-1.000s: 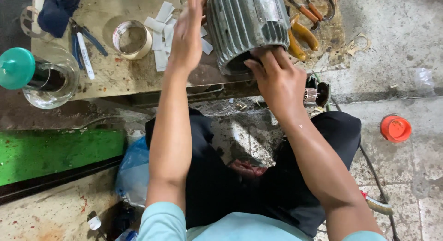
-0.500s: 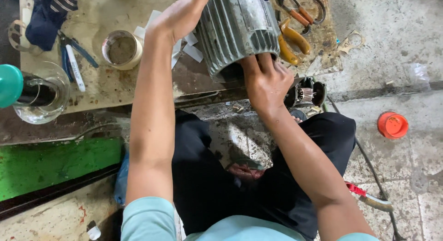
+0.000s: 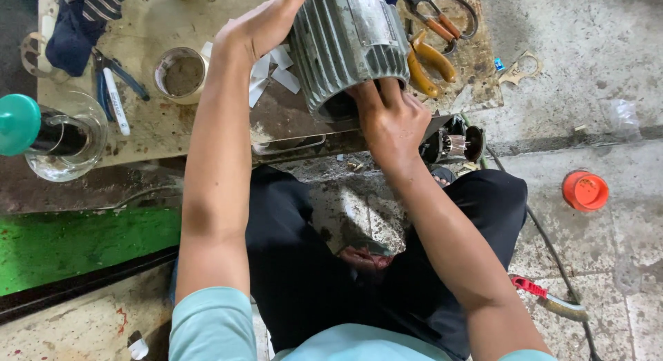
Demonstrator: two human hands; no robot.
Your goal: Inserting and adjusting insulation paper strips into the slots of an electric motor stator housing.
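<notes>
A grey ribbed electric motor housing (image 3: 349, 43) lies on its side on a low, stained work board (image 3: 207, 126). My left hand (image 3: 259, 26) presses against its far left flank, fingers wrapped over the ribs. My right hand (image 3: 390, 116) grips the near open end, with its fingers reaching into the dark bore. Small white paper strips (image 3: 273, 67) lie on the board just left of the housing. A rotor with copper windings (image 3: 452, 143) sits on the floor right of my right wrist.
Yellow-handled pliers (image 3: 431, 60) and orange-handled snips (image 3: 442, 15) lie right of the housing. A small tin (image 3: 181, 72), blue pliers (image 3: 114, 84), a glass bowl with a teal-capped bottle (image 3: 41, 133) and a dark cloth (image 3: 79, 26) sit left. An orange lid (image 3: 584, 190) and a red-handled tool (image 3: 549, 299) lie on the floor.
My left hand has slid from the top of the housing down to its left side. My right hand stays at the near open end. The view has shifted slightly.
</notes>
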